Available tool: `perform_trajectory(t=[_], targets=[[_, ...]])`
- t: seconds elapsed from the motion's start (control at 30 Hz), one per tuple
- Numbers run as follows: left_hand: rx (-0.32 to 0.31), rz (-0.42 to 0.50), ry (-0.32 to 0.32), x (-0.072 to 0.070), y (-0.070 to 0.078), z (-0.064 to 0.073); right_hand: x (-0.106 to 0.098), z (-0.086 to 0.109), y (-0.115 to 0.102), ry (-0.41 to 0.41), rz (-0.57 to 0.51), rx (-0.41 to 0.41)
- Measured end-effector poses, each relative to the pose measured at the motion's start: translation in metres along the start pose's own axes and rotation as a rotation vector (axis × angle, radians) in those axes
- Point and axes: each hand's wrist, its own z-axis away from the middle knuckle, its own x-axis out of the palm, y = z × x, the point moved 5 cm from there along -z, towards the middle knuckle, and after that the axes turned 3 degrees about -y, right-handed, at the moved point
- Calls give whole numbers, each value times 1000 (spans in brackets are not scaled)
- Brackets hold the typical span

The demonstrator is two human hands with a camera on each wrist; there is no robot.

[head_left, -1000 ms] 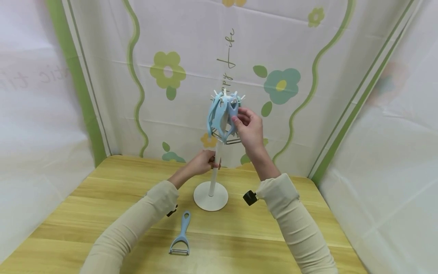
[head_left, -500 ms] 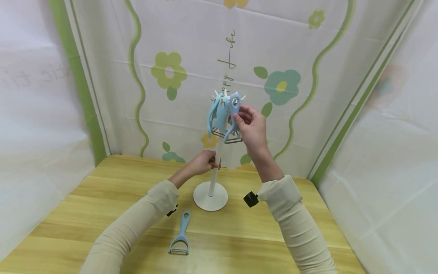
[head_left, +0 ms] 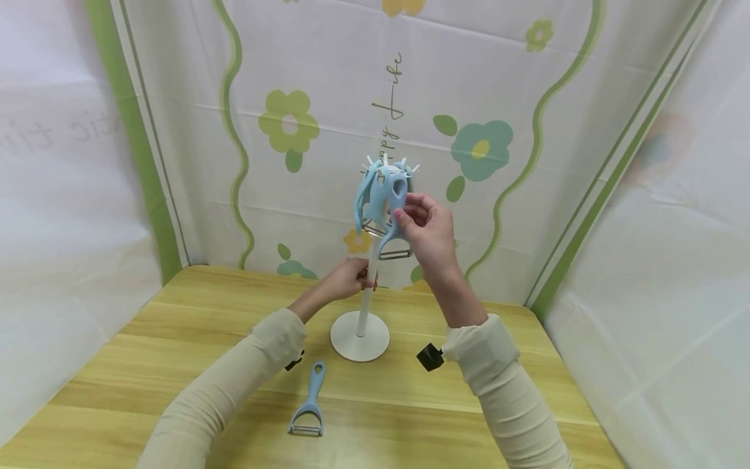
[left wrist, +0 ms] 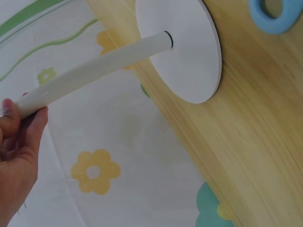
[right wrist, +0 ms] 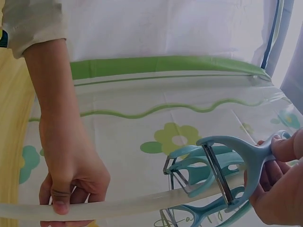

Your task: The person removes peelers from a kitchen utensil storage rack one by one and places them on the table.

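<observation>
A white stand (head_left: 366, 306) with a round base (head_left: 360, 352) stands on the table, its top ringed by short white hooks (head_left: 385, 161). My left hand (head_left: 346, 279) grips the pole midway up; the left wrist view shows its fingers and thumb (left wrist: 8, 109) around it. My right hand (head_left: 432, 229) pinches the handle of a blue Y-shaped peeler (head_left: 397, 203) just below the hooks at the front right. That peeler's blade end points down. Several other light blue peelers (head_left: 377, 194) hang from the hooks beside it, bunched round the pole in the right wrist view.
Another blue peeler (head_left: 312, 400) lies on the wooden table (head_left: 410, 417) in front of the base, handle away from me. Behind the stand hangs a white flowered cloth (head_left: 328, 58), with more white cloth on both sides. Black wrist cameras (head_left: 430, 357) stick out from the sleeves.
My right hand first draws the peeler slightly right, so a hook shows in its handle hole, then lowers it a little and back left. The left hand keeps its place on the pole.
</observation>
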Motion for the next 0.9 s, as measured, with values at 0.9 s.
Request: perform_trajectory(t=[0.9], targets=[[77,-140,72,-5,5,2,10,30,34,-116,-50,92]])
